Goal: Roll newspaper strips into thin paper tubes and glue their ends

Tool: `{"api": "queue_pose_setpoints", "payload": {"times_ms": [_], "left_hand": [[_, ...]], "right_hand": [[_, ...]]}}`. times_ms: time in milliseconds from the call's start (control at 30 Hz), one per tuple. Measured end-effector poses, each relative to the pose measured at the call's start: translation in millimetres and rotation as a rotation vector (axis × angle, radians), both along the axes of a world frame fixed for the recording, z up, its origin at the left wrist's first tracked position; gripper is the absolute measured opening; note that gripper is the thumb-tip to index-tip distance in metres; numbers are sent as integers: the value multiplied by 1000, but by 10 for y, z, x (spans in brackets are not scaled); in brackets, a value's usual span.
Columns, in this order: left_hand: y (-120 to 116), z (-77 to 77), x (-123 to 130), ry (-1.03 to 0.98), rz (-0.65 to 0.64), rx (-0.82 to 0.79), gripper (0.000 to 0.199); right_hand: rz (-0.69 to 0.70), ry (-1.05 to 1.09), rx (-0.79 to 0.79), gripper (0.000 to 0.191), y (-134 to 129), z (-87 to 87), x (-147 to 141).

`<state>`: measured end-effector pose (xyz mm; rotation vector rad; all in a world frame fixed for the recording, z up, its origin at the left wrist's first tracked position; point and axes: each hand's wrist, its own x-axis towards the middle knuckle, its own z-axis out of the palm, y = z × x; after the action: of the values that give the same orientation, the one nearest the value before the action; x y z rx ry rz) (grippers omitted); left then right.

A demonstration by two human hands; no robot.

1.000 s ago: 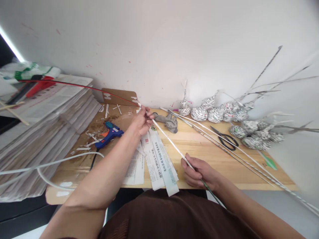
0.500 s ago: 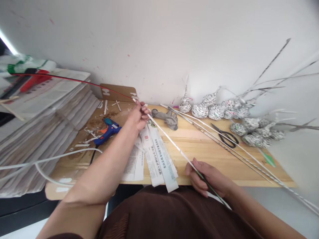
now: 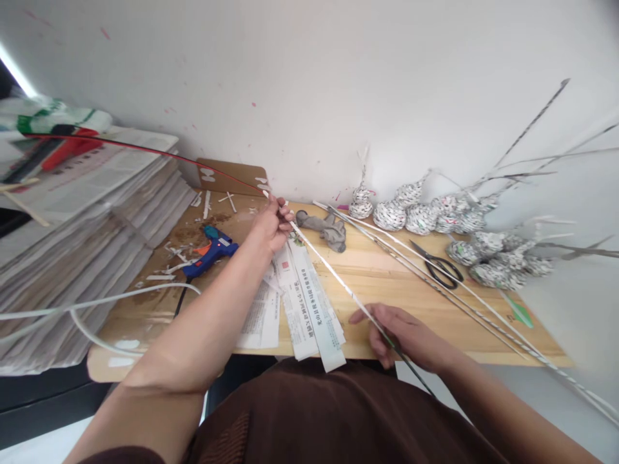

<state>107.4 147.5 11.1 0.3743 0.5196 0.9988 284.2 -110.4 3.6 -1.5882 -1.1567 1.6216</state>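
Observation:
A thin white paper tube [image 3: 333,271] slants from my left hand down to my right hand. My left hand [image 3: 275,225] is closed round its upper end, where a thin red rod [image 3: 193,162] comes out and runs up to the left. The lower part of the tube passes by my right hand [image 3: 393,332], whose fingers are curled loosely about it with the index finger stretched out. Below that hand the tube turns dark green. Printed newspaper strips [image 3: 309,309] lie fanned out between my hands, and a grey cloth lump [image 3: 323,229] sits beside my left hand.
Stacked newspapers [image 3: 87,258] rise at the left, near a blue glue gun [image 3: 210,254] and paper scraps. Black scissors [image 3: 441,267] and long paper tubes [image 3: 411,264] lie on the right. Woven paper gourds [image 3: 389,215] stand along the wall. A white cable [image 3: 120,298] crosses the left side.
My right hand has shifted slightly up and left along the tube, and its index finger has stretched out. My left hand still holds the upper end. The view has tilted slightly.

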Motion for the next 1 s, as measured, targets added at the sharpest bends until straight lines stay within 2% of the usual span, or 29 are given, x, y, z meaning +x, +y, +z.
{"api": "queue_pose_setpoints", "payload": {"times_ms": [100, 133, 200, 300, 367, 533, 733, 1000], "left_hand": [[-3, -15, 15, 33, 10, 9, 35], [-2, -17, 17, 38, 17, 10, 35], [1, -14, 16, 34, 18, 11, 35], [5, 2, 6, 25, 4, 0, 35], [2, 7, 6, 15, 10, -6, 34], [-39, -26, 40, -20, -68, 10, 32], [-56, -70, 71, 19, -93, 19, 31], [-67, -46, 76, 97, -58, 53, 32]], "right_hand": [[-60, -375, 240, 32, 122, -4, -85], [-79, -414, 276, 32, 147, -24, -106], [-94, -261, 214, 37, 161, -76, -126], [-32, 183, -8, 44, 125, -127, -107], [-8, 313, -84, 47, 127, -123, -89], [-97, 302, -71, 48, 422, -67, -141], [-66, 269, 45, 40, 859, -85, -256], [-103, 296, 65, 32, 920, -147, -262]]}}
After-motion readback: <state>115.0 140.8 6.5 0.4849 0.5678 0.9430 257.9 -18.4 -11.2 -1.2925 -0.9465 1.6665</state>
